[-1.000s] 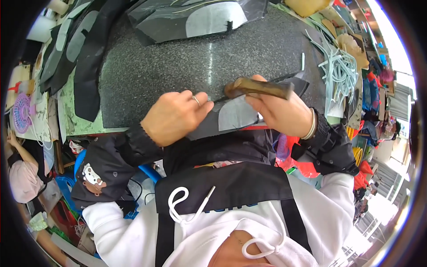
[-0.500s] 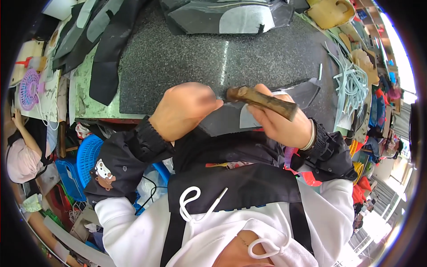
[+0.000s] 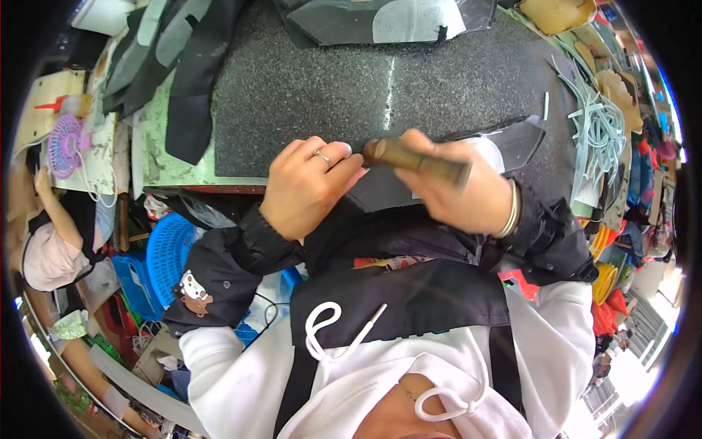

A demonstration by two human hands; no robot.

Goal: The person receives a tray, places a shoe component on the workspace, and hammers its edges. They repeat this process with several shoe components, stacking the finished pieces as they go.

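My left hand [image 3: 311,183], a ring on one finger, is closed with its fingertips bunched above the near edge of the dark speckled slab [image 3: 307,95]. What it pinches, if anything, is hidden. Wrapped in my right hand [image 3: 464,186] is a thick, worn brown tool like a wooden handle [image 3: 420,161]. Its blunt end comes right up beside my left fingertips; whether they touch I cannot tell. Beneath both hands lies a black sheet piece [image 3: 384,192], partly covered by them. Right of it a glossy dark piece with a pale patch [image 3: 523,143] rests on the slab.
Black cut pieces [image 3: 194,110] lie at the left, and a dark piece with a white patch [image 3: 409,22] at the far edge. Pale strips [image 3: 603,124] are heaped at the right. A purple fan [image 3: 66,146], a blue basket [image 3: 172,256] and another person's arm [image 3: 58,212] are at the left.
The view has shifted slightly, moving the scene rightward. My right hand and the brown tool are blurred by motion now. My left hand shows sharper, its fingers still bunched.
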